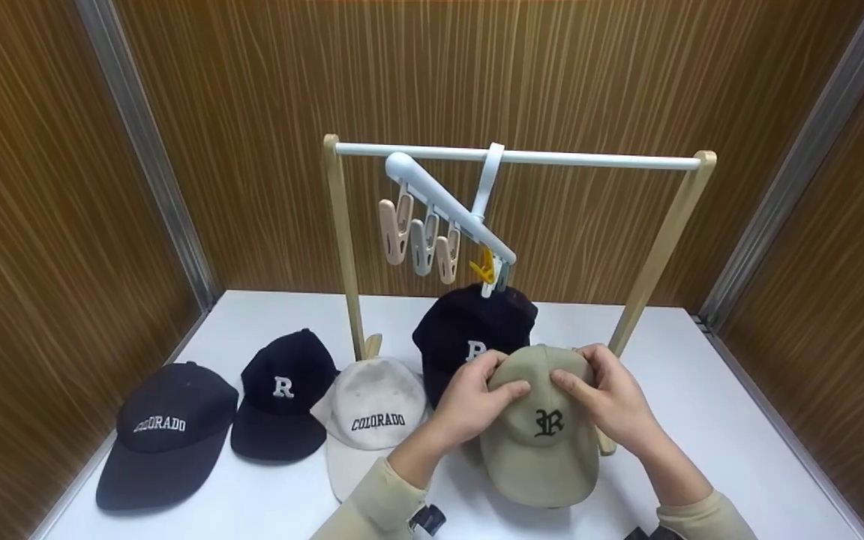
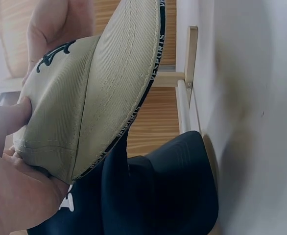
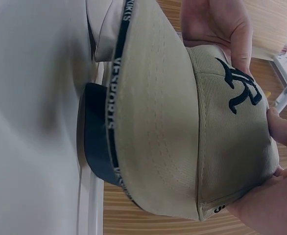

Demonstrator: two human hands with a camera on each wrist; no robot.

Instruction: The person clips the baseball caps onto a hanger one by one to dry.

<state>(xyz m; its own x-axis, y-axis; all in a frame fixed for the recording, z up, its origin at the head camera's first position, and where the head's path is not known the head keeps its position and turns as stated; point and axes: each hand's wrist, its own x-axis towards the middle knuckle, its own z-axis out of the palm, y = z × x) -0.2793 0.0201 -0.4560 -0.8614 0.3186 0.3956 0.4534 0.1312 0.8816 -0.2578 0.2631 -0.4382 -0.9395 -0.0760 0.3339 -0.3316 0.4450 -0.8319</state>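
Observation:
A khaki baseball cap (image 1: 533, 469) with a black letter on its front is held between both hands, brim toward me. My left hand (image 1: 469, 401) grips the left side of its crown, thumb on the front panel. On the crown's right side, my right hand (image 1: 616, 401) grips with its thumb near the top. Both wrist views show the cap's brim (image 2: 119, 73) raised off the table, with lettered dark edging. Behind it, a dark cap with a white R (image 1: 451, 322) hangs below the clips of a white hanger (image 1: 439, 199); the khaki cap partly hides it.
A rack with a white rail (image 1: 589, 158) and wooden legs holds the hanger, with several clips such as a pink clip (image 1: 394, 232) and a yellow clip (image 1: 484, 266). Left on the white table lie a dark Colorado cap (image 1: 166, 461), a black R cap (image 1: 282, 427) and a cream Colorado cap (image 1: 376, 386).

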